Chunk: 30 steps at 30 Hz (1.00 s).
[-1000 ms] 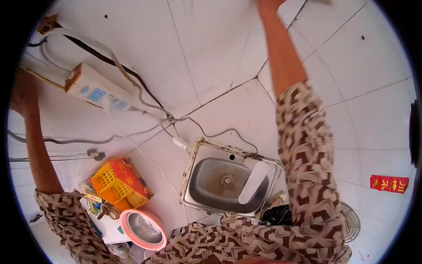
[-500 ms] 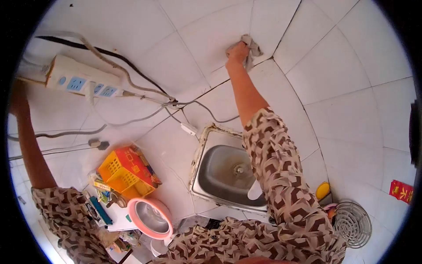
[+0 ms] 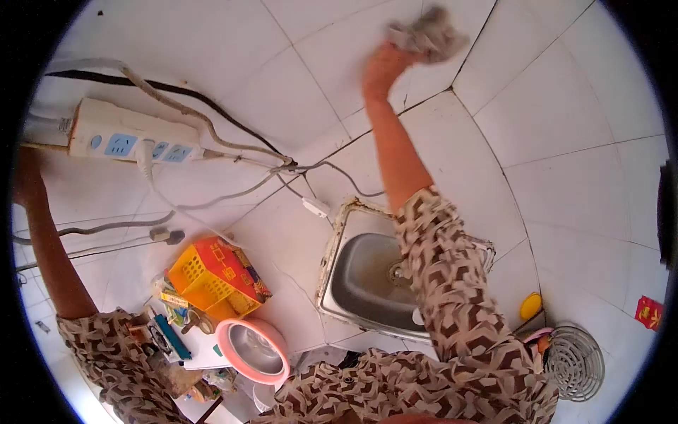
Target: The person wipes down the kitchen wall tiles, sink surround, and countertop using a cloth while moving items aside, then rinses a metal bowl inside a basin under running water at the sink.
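Note:
My right hand (image 3: 387, 67) is closed on a crumpled grey cloth (image 3: 432, 35), high on the white tiled wall (image 3: 339, 63) near the corner; both are a little blurred. At the far left edge of the view, my left hand (image 3: 28, 177) is dark and partly cut off, just below the left end of the white power strip (image 3: 134, 134). Its fingers cannot be made out. Under my right forearm lies the steel sink (image 3: 371, 283), partly covered by the patterned sleeve.
Cables (image 3: 212, 131) run from the strip to the corner. Lower left are a yellow basket (image 3: 212, 279), a pink-rimmed bowl (image 3: 224, 339) and small items. A wire rack (image 3: 575, 362) and a yellow object (image 3: 530, 306) are at lower right, a red label (image 3: 647, 312) farther right.
Since half a second ago, my right hand and the cloth have moved up, the cloth also to the right. Earlier they were near the top edge. The view has shifted; my left hand stays at the left.

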Each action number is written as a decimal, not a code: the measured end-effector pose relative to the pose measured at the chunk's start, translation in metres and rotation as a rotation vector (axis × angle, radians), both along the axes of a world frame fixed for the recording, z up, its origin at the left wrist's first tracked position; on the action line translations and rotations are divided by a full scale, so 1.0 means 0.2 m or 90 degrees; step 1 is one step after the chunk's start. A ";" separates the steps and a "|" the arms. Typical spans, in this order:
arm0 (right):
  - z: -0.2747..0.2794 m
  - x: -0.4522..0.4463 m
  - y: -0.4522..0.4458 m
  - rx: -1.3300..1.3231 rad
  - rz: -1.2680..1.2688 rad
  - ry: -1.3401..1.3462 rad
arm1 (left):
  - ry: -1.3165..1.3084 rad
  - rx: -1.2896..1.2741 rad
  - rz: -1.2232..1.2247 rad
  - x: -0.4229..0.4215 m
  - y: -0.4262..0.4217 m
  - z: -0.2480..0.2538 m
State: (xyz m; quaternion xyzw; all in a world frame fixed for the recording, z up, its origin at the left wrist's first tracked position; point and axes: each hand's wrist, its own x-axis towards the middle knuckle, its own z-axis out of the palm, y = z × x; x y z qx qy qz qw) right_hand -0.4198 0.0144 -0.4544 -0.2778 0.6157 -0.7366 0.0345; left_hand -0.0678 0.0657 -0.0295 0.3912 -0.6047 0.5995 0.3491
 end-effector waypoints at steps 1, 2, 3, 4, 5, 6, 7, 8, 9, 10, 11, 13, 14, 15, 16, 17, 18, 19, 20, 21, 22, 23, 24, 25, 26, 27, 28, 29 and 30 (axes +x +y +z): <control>-0.20 -0.09 -0.02 0.007 0.023 -0.182 | 0.004 0.001 0.011 0.00 0.01 0.00; -0.30 -0.16 -0.01 -0.004 0.048 -0.371 | 0.132 -0.067 0.360 0.05 -0.22 0.06; -0.07 -0.10 0.16 0.057 0.119 -0.600 | 0.066 -0.071 0.176 0.04 -0.17 0.06; -0.11 -0.11 0.12 -0.005 0.210 -0.564 | 0.045 -0.058 0.099 0.04 -0.12 0.05; -0.15 -0.12 0.09 -0.070 0.304 -0.531 | 0.045 -0.044 0.079 0.05 -0.12 0.06; 0.03 -0.02 0.12 -0.096 0.271 -0.439 | 0.040 -0.042 0.065 0.05 -0.12 0.06; 0.30 0.13 0.17 -0.108 0.213 -0.221 | 0.033 -0.041 0.056 0.05 -0.10 0.07; 0.51 0.24 0.21 -0.108 0.149 0.005 | 0.028 -0.042 0.047 0.05 -0.07 0.06; 0.70 0.34 0.26 -0.112 0.087 0.201 | 0.023 -0.040 0.039 0.06 -0.06 0.06; 0.76 0.41 0.29 -0.097 0.046 0.316 | 0.017 -0.040 0.032 0.06 -0.06 0.06; 0.82 0.48 0.32 -0.088 -0.003 0.426 | 0.009 -0.039 0.024 0.07 -0.07 0.06; 0.64 0.53 0.35 -0.002 0.043 0.554 | -0.001 -0.040 0.011 0.07 -0.09 0.05; 0.50 0.56 0.36 0.040 0.067 0.618 | -0.008 -0.036 0.006 0.07 -0.08 0.05; 0.33 0.57 0.38 0.031 0.156 0.621 | -0.013 -0.037 0.000 0.09 -0.08 0.03; 0.14 0.55 0.39 0.021 0.244 0.619 | -0.014 -0.034 -0.006 0.09 -0.09 0.03; -0.05 0.53 0.40 0.003 0.330 0.614 | -0.013 -0.033 -0.012 0.09 -0.09 0.04; -0.24 0.52 0.42 0.077 0.352 0.665 | -0.018 -0.029 -0.018 0.10 -0.09 0.04; -0.42 0.49 0.46 0.154 0.373 0.716 | -0.008 -0.022 -0.008 0.08 -0.09 0.04; -0.56 0.44 0.52 0.187 0.408 0.720 | 0.003 -0.017 0.003 0.07 -0.09 0.03; -0.66 0.41 0.55 0.214 0.443 0.725 | 0.014 -0.016 0.017 0.06 -0.08 0.04; -0.74 0.43 0.58 0.227 0.438 0.566 | 0.024 -0.016 0.032 0.06 -0.06 0.05; -0.82 0.45 0.63 0.241 0.429 0.408 | 0.018 0.012 -0.024 0.03 -0.01 0.02; -0.82 0.45 0.68 0.258 0.416 0.253 | 0.017 0.042 -0.080 -0.03 0.05 -0.05; -0.82 0.45 0.68 0.240 0.385 0.218 | 0.007 0.041 -0.074 -0.02 0.05 -0.05; -0.81 0.46 0.64 0.221 0.354 0.181 | -0.002 0.040 -0.069 -0.01 0.06 -0.06; -0.78 0.47 0.60 0.198 0.322 0.144 | -0.021 0.003 -0.002 0.05 -0.02 0.00; -0.78 0.46 0.56 0.120 0.221 0.190 | -0.038 -0.038 0.063 0.08 -0.07 0.04; -0.78 0.46 0.53 0.052 0.304 -0.062 | -0.053 -0.079 0.122 0.12 -0.10 0.06; -0.77 0.47 0.51 -0.016 0.377 -0.316 | -0.067 -0.116 0.180 0.13 -0.12 0.05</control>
